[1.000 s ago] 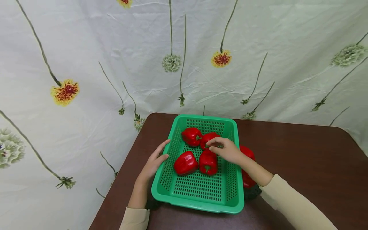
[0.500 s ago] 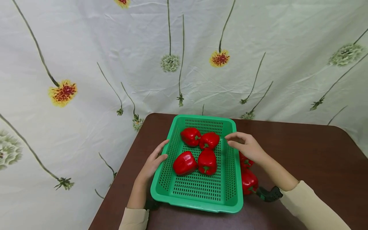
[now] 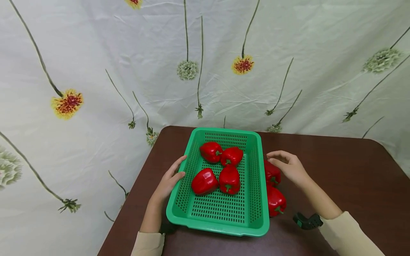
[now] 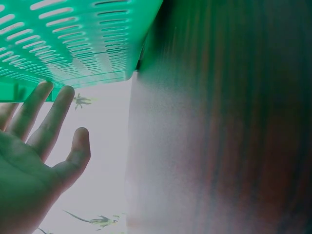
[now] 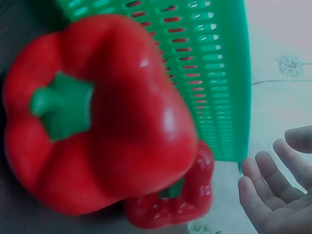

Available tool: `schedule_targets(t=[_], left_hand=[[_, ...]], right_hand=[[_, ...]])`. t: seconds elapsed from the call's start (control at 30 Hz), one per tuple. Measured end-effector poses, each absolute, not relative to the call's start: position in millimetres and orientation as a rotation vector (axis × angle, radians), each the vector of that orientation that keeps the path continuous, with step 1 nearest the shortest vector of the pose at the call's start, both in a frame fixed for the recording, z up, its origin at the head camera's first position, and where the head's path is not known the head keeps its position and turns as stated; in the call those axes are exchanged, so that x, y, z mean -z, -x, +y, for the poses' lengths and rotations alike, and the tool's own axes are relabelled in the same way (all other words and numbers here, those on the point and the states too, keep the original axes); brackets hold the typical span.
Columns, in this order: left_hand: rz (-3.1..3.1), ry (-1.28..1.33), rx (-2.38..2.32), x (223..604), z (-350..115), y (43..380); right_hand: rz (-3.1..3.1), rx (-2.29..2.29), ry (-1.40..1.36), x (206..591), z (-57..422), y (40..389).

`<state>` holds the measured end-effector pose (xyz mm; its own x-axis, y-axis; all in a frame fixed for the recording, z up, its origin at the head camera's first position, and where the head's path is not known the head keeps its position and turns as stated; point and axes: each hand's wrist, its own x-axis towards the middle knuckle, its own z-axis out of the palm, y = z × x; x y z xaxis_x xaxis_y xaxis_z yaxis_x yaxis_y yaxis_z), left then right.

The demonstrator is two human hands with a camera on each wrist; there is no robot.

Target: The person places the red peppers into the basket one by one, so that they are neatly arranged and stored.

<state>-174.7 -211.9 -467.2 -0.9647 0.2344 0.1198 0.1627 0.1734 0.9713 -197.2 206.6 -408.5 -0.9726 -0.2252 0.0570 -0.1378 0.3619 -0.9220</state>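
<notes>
Flowered white cloth (image 3: 153,53) across the back. Dark brown table (image 3: 333,170) in front. Green slotted basket (image 3: 221,229) on the table's left part. Left hand (image 3: 169,180): fingers extended, spread, at basket's left rim, no grip; can't tell how firm the contact is. Right hand (image 3: 289,169): fingers slightly bent, holding nothing, just right of basket, by the farther loose pepper (image 3: 272,173). Nearer loose pepper (image 3: 276,202) also beside basket's right wall, stem toward the camera. Four red peppers (image 3: 204,181) inside basket: two farther back, two nearer the middle. Small black device (image 3: 308,221) by right cuff (image 3: 335,224).
</notes>
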Motion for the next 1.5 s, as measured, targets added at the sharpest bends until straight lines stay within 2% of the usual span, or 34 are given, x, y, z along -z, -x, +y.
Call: schedule_targets(t=[0.43, 0.77, 1.5], left_hand=[[2.366, -0.406, -1.938, 467, -212, 175], [2.368, -0.398, -1.935, 467, -211, 174], [2.36, -0.397, -1.952, 466, -211, 174]], right_hand=[[2.542, 1.645, 0.246, 434, 217, 201], [2.48, 1.647, 0.303, 457, 216, 202], [2.389, 1.751, 0.194, 471, 211, 202]])
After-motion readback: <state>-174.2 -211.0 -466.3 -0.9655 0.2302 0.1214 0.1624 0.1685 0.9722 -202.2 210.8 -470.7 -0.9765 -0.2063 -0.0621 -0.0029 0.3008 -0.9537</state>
